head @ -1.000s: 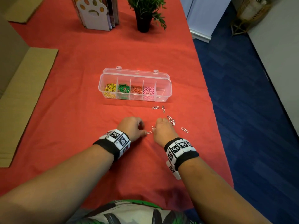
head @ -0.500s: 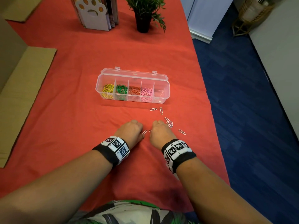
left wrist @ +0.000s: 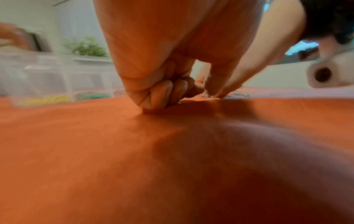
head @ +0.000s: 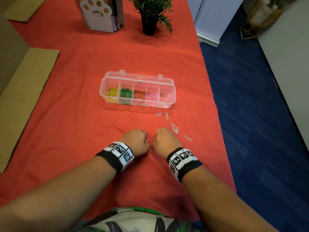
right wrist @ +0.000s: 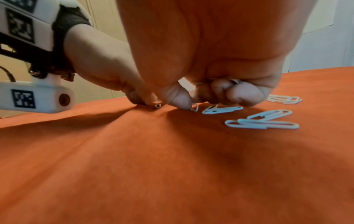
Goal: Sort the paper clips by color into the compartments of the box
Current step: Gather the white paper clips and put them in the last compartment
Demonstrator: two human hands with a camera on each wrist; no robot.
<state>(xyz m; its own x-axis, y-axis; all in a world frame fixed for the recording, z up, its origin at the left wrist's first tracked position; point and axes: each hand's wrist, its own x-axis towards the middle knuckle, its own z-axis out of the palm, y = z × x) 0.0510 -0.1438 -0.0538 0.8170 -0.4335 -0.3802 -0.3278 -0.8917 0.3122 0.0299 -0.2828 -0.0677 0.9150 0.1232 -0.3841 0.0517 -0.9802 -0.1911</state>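
The clear compartment box [head: 173,91] stands open mid-table, holding yellow [head: 112,95], green [head: 126,94], orange [head: 139,96] and pink clips [head: 152,97]; its right-end compartment looks almost bare. Several white clips [head: 174,128] lie loose on the red cloth, right of my hands. My right hand [head: 164,138] rests knuckles-down with white clips [right wrist: 199,83] tucked in its curled fingers, its thumb tip on another clip [right wrist: 194,108]. My left hand [head: 137,139], fingers curled, pinches a small clip [right wrist: 158,105] against the cloth close beside it.
A potted plant [head: 149,22] and a book stand with paw cut-outs [head: 98,14] stand at the far end. Flat cardboard [head: 25,91] lies along the left. The table's right edge [head: 215,104] drops to blue carpet.
Both hands have drawn slightly nearer to me and closer together. The left fingertips now cover most of the clip that lay between the hands.
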